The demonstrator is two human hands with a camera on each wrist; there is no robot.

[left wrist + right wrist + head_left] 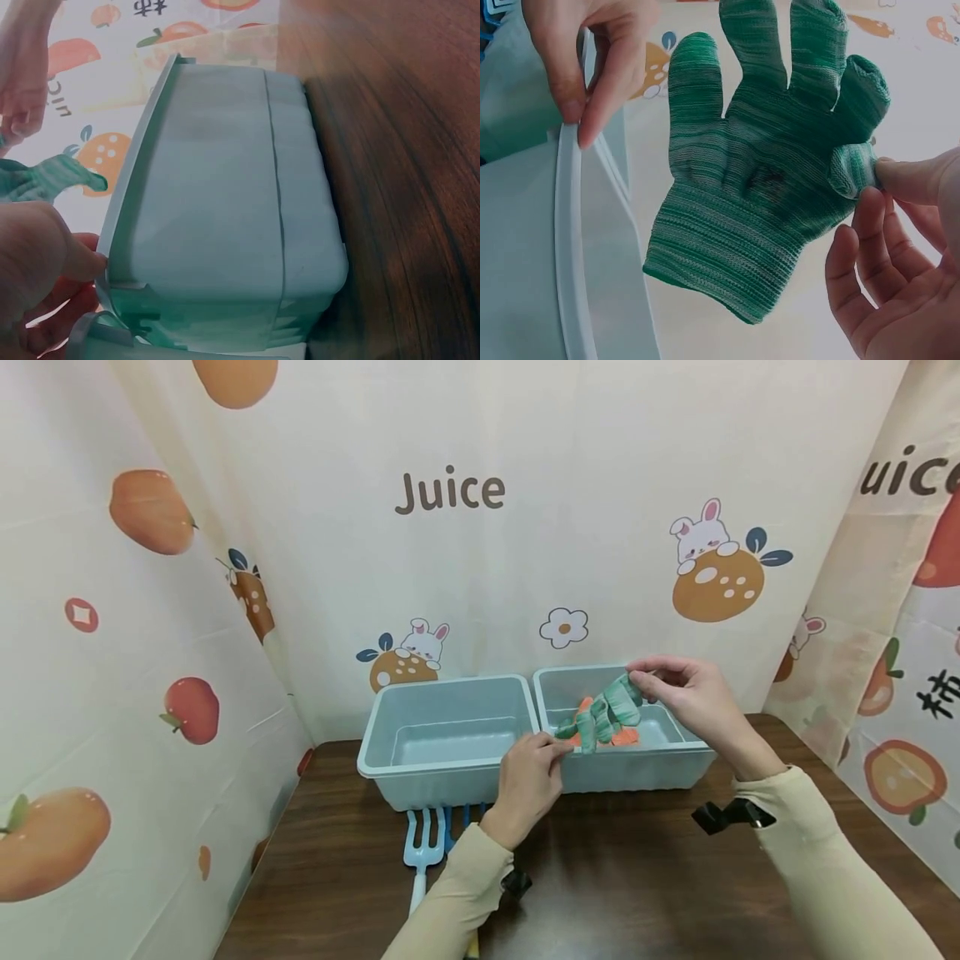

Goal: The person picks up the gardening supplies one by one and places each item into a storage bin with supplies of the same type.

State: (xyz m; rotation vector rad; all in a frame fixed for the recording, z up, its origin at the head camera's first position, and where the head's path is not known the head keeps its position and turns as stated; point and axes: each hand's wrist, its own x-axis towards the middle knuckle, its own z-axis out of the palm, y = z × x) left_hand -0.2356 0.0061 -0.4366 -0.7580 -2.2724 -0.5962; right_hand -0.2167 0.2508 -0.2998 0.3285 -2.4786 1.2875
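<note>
A green striped knit glove (757, 142) hangs from my right hand (693, 702), pinched at one fingertip between thumb and finger. In the head view it is over the right-hand pale blue bin (637, 770). My left hand (527, 785) pinches that bin's rim near its front left corner, as the right wrist view also shows. Orange items (625, 737) lie inside this bin, partly hidden by the glove; their kind cannot be made out. A dark smudge marks the glove's palm.
A matching pale blue bin (435, 781) stands close on the left. In front of it, a light blue hand fork (424, 852) lies on the dark wooden table (322, 877). Darker blue tines (449, 835) show beside it, partly under my left arm. A printed curtain (480, 568) closes off the back.
</note>
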